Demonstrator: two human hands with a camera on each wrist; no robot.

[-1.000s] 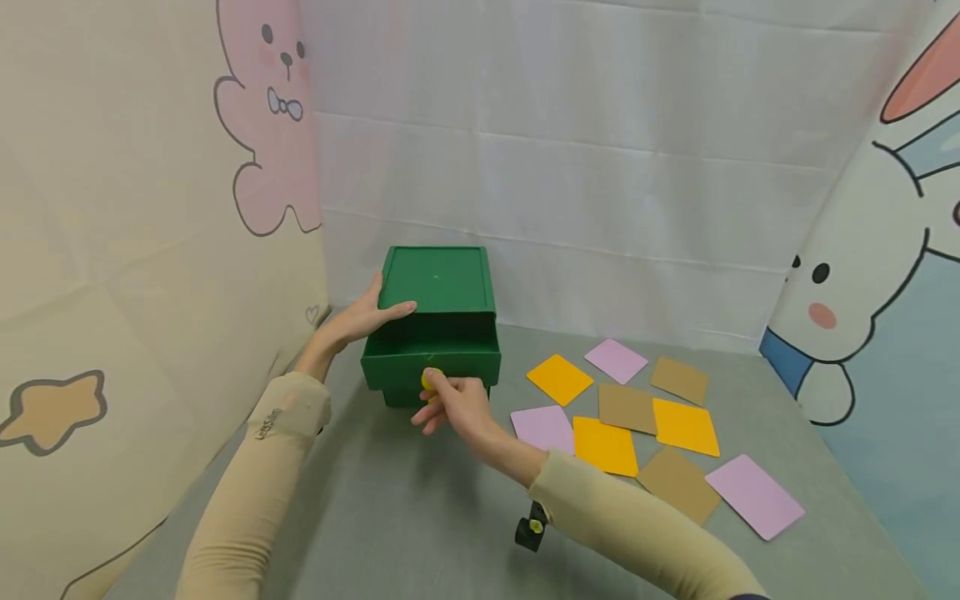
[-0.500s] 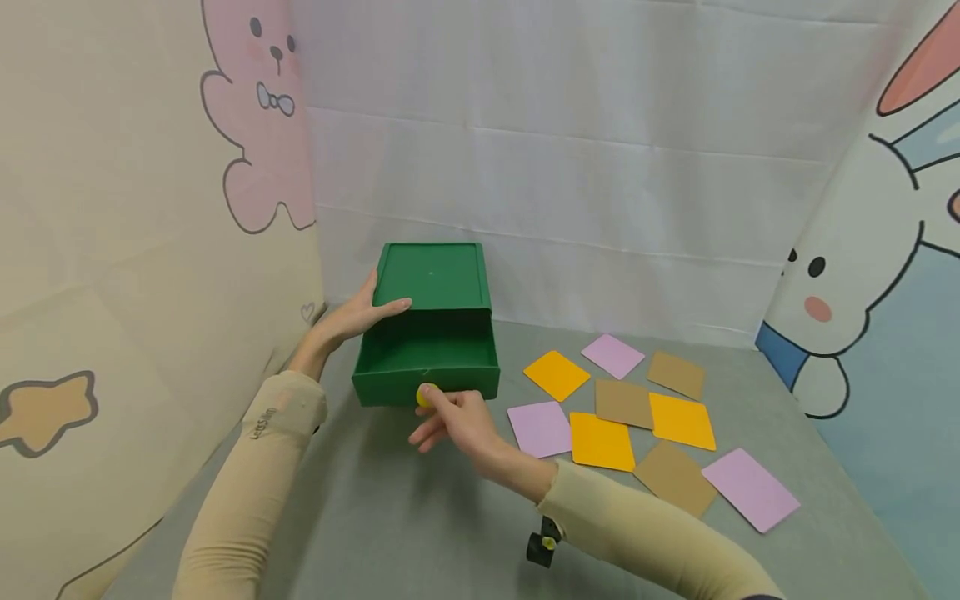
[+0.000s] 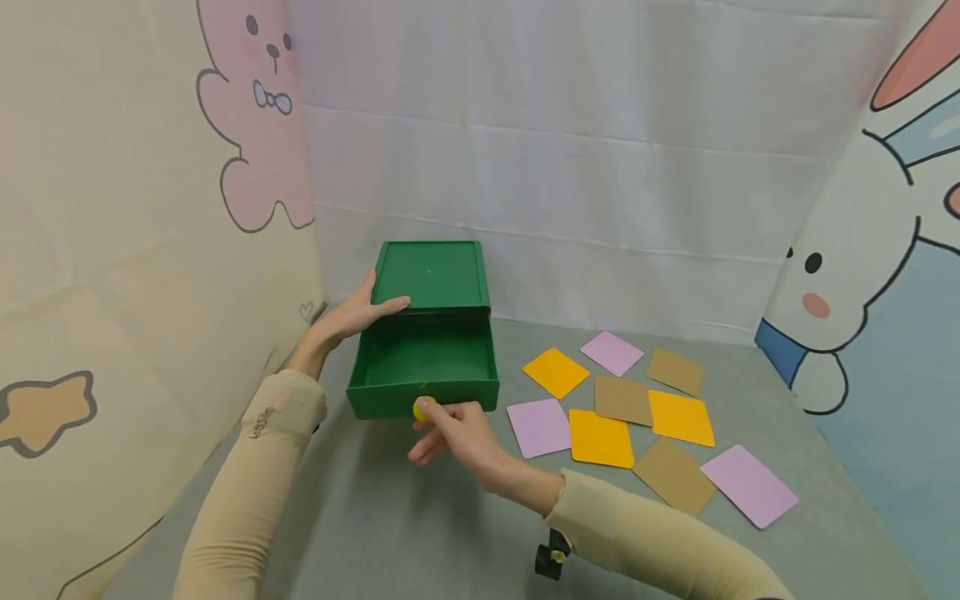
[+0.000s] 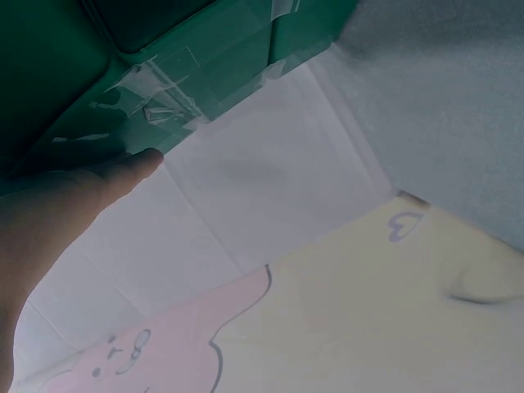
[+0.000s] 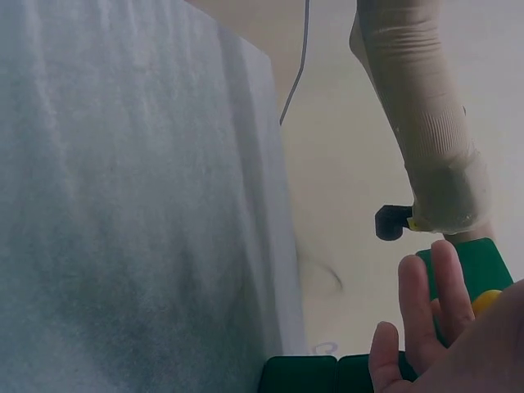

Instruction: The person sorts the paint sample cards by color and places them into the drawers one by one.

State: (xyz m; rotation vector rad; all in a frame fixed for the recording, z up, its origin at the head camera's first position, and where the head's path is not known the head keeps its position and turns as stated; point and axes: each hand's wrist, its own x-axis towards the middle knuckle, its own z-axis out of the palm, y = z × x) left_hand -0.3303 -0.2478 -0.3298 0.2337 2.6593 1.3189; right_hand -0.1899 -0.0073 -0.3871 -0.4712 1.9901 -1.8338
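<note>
A green drawer box [image 3: 431, 275] stands at the back left of the table in the head view. Its drawer [image 3: 386, 402] is pulled far out, and its bare floor shows. My right hand [image 3: 471, 440] pinches the round yellow knob [image 3: 422, 408] on the drawer front, the other fingers spread loosely below. Up at the box's left side, my left hand [image 3: 351, 317] rests with its thumb along the top front edge and its straight fingers against the side. The left wrist view shows clear tape [image 4: 164, 102] on the green side near those fingers.
Flat cards lie scattered on the grey table [image 3: 360, 517] right of the box: orange [image 3: 602, 437], lilac [image 3: 538, 427] and brown [image 3: 675, 475] ones, several overlapping. A white cloth wall [image 3: 585, 167] closes the back, with a cream printed wall [image 3: 150, 250] close on the left.
My right hand has drawn the drawer out toward me by its knob, so more of its inside shows. The left hand has kept its place on the box.
</note>
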